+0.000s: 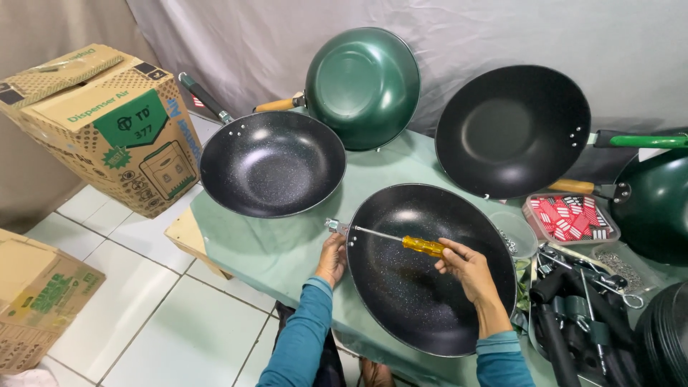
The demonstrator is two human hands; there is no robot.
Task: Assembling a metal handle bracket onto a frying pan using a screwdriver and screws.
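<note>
Cardboard box (107, 125), far left, on tiled floor. Speckled wok (272, 163) on green-covered table (265, 244). Left hand (332, 258) grips rim of near speckled wok (423, 287), beside metal bracket (334, 226). Right hand (466, 266) closed around yellow-handled screwdriver (423, 246), tip at bracket. Tray of red packets (571, 217), far right.

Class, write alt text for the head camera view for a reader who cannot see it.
A person's right hand holds a yellow-handled screwdriver across a black wok, its tip at the wok's left rim, where the left hand steadies it. Three more woks sit behind on a green-covered table.
</note>
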